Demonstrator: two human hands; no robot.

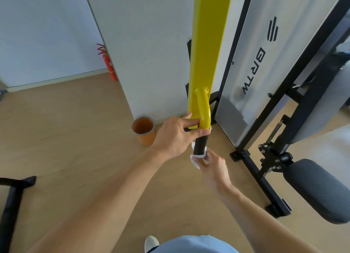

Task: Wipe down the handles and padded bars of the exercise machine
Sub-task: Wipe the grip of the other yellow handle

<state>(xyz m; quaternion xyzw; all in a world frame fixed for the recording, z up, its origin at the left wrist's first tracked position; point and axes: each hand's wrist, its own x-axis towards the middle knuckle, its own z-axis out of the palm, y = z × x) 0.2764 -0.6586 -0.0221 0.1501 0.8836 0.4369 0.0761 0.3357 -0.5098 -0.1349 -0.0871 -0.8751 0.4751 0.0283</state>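
Note:
A yellow machine arm [206,50] hangs down the middle of the view and ends in a curved yellow bracket [203,108] with a black handle grip [201,144] below it. My left hand [176,137] grips the lower end of the yellow arm where the black grip starts. Under it, my right hand [214,167] is closed on a white cloth [196,159] wrapped around the bottom end of the black grip. A black padded seat [318,188] sits low at the right.
The machine's black frame [259,178] and a grey shroud panel [265,63] fill the right side. An orange bin [144,130] stands on the wooden floor by a white partition [151,50]. A red fire extinguisher [109,65] stands by the wall. Another black frame foot [13,194] lies at the left.

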